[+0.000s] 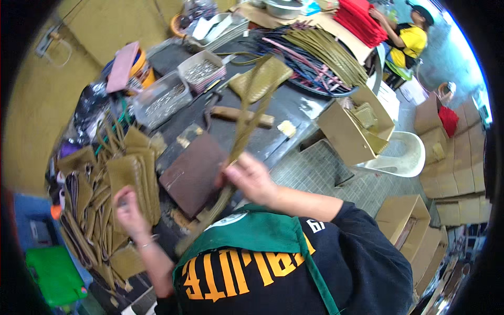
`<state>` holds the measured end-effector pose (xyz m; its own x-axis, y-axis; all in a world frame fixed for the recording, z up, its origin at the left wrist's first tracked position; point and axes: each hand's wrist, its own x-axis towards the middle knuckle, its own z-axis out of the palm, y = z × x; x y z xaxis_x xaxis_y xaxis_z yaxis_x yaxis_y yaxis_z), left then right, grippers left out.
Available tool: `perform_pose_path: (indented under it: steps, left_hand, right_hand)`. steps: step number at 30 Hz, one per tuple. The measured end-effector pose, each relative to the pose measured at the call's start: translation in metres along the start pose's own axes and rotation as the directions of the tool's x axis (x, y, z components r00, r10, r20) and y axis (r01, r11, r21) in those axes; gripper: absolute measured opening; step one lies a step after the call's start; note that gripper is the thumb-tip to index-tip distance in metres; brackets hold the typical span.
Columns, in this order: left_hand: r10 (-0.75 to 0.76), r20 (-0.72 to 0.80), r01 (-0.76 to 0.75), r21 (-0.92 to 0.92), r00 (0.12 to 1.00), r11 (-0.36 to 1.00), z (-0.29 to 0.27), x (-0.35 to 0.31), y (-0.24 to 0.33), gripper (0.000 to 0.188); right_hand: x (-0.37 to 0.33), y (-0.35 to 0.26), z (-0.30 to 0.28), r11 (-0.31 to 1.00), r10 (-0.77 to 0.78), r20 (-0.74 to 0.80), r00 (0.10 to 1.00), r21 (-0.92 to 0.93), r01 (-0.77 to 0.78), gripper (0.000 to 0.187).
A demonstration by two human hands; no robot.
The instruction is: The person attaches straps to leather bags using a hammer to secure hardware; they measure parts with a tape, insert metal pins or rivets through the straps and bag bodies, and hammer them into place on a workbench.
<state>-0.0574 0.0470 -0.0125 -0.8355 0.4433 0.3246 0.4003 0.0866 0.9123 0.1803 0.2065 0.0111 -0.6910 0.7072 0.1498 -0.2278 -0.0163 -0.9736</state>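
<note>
Olive-green straps [242,137] are pinched in my right hand [251,178] above the workbench. They run from an olive patterned pouch [269,79] at the far side down toward my apron. My left hand [130,212] has its fingers curled together, over a pile of olive pouches [134,178]. Something small and dark shows at its fingertips, too small to name. Between my hands lies a dark brown flat block [195,170] on the bench. A hammer with a wooden handle [244,116] lies beyond the block.
Clear plastic bins [164,107] of small metal parts stand at the back left. A round tray holds many strips [320,55]. Right of the bench are an open cardboard box [346,131] and a white plastic chair [407,157]. Another person [412,39] handles red material at the far right.
</note>
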Motion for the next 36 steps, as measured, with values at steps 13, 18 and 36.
perform_pose_path:
  steps: [13, 18, 36]
  left_hand:
    - [0.051, 0.019, -0.048, 0.75, 0.999, 0.66, -0.095, 0.041, -0.067, 0.038]
    - [0.058, -0.023, -0.024, 0.715, 0.998, 0.699, -0.077, 0.033, -0.046, 0.034]
    - [0.345, 0.597, -0.577, 0.249, 0.724, 0.778, -0.021, 0.015, 0.052, 0.017]
  right_hand:
    - [-0.102, -0.073, -0.568, 0.994, -0.064, -0.976, 0.21, -0.082, -0.076, 0.052]
    - [0.004, 0.028, -0.525, 0.787, -0.193, -0.886, 0.422, -0.397, -0.473, 0.053]
    - [0.14, 0.012, 0.123, 0.859, 0.441, 0.51, 0.739, -0.477, -0.184, 0.046]
